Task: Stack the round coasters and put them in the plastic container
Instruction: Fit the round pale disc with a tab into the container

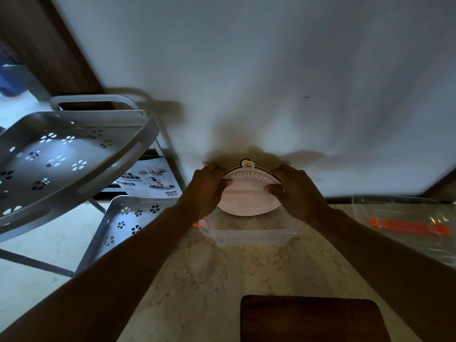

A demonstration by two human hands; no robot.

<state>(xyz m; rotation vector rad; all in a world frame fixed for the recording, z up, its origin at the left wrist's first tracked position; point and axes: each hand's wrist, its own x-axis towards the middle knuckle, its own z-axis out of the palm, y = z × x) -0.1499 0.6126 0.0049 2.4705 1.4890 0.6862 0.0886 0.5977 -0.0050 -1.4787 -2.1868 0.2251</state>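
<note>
Coasters clamped edgewise between left hand and right hand above container.

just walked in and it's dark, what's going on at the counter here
A person is holding a round pink coaster, or a stack of them, with both hands: the left hand on its left edge, the right hand on its right. It is tilted over the far side of an open clear container on the marble counter, not yet lying flat inside. The lid with an orange clip sits off to the right, and a grey rack stands at the left.
</note>
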